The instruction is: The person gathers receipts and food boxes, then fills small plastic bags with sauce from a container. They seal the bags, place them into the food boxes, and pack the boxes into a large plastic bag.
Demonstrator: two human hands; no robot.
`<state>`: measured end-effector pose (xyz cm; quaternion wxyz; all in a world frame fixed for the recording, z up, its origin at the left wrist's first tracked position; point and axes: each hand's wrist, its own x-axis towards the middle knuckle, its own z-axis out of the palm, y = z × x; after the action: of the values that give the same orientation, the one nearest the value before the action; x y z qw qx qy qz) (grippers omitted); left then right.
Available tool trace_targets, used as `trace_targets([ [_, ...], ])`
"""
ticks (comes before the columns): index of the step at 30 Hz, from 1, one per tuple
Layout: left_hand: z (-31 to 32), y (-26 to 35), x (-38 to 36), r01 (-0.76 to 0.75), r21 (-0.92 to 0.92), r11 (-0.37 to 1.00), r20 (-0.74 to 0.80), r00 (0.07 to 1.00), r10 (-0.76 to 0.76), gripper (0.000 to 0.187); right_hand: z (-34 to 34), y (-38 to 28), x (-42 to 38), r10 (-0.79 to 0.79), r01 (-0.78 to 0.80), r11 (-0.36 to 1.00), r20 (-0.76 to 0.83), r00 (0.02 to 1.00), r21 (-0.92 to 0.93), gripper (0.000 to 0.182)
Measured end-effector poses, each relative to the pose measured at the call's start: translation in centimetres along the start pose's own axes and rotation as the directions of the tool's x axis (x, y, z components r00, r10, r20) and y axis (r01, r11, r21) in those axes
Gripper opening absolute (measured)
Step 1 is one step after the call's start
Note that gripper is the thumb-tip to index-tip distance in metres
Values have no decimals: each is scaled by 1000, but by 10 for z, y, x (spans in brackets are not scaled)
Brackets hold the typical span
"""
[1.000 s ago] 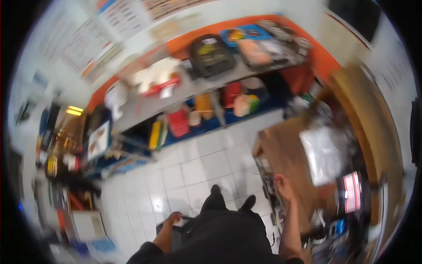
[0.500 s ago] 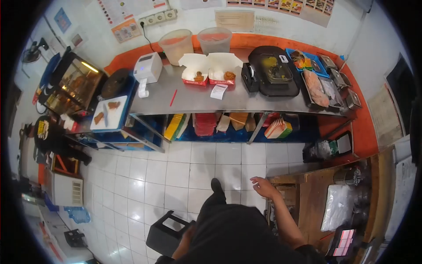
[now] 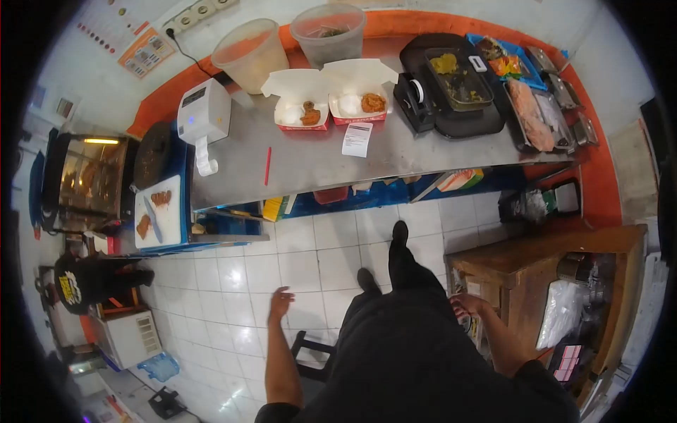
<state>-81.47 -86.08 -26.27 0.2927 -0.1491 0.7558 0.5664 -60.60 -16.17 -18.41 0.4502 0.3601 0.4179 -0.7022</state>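
My left hand [image 3: 281,303] hangs over the tiled floor, holding nothing, its fingers apart and loosely bent. Below it stands a black stool [image 3: 312,352], partly hidden by my body. My right hand [image 3: 467,307] is beside the wooden cabinet [image 3: 486,271], fingers loosely curled and apart, with nothing visible in it. Ahead on the steel counter [image 3: 303,166] are two open food boxes, a left box [image 3: 302,116] and a right box [image 3: 358,106], each with rice and fried chicken. A printed receipt [image 3: 357,139] lies in front of the right box, and a red stick-like item [image 3: 268,166] lies farther left.
A white receipt printer [image 3: 204,113] and plastic tubs [image 3: 250,56] stand on the counter. To the right are a tape dispenser [image 3: 415,106] and a tray of raw-looking meat [image 3: 529,116]. A cutting board [image 3: 159,215] holds a knife. Another person [image 3: 88,282] is at far left.
I have moved nearer the counter, so the boxes look larger. My left hand has swung forward from beside the stool; my right hand has drawn back beside the cabinet.
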Motion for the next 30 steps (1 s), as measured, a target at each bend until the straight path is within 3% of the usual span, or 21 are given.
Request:
trace_targets([
  [1, 8, -13, 8, -24, -89, 996, 82, 996, 31, 42, -10, 12, 10, 31, -32, 967, 10, 999, 253, 24],
  [3, 43, -13, 5, 206, -62, 977, 219, 957, -188, 46, -12, 21, 16, 52, -43, 917, -12, 999, 396, 24],
  [6, 87, -11, -3, 305, 128, 944, 440, 835, -329, 45, -6, 15, 10, 98, -79, 972, -74, 992, 220, 24],
  [9, 122, 23, -22, 275, 243, 930, 341, 874, -347, 44, -5, 11, 2, 132, -116, 984, -115, 985, 133, 24],
  [13, 131, 71, -20, 286, 248, 926, 224, 913, -342, 44, -4, -1, 3, 133, -121, 989, -169, 977, 85, 24],
  [19, 126, 156, 94, 280, 263, 923, 236, 909, -343, 44, 54, -39, 39, 50, -22, 995, -307, 950, 93, 24],
  [30, 154, 329, 294, 30, 463, 886, 405, 882, -242, 42, 142, -72, 73, 65, 93, 947, -467, 882, 307, 24],
])
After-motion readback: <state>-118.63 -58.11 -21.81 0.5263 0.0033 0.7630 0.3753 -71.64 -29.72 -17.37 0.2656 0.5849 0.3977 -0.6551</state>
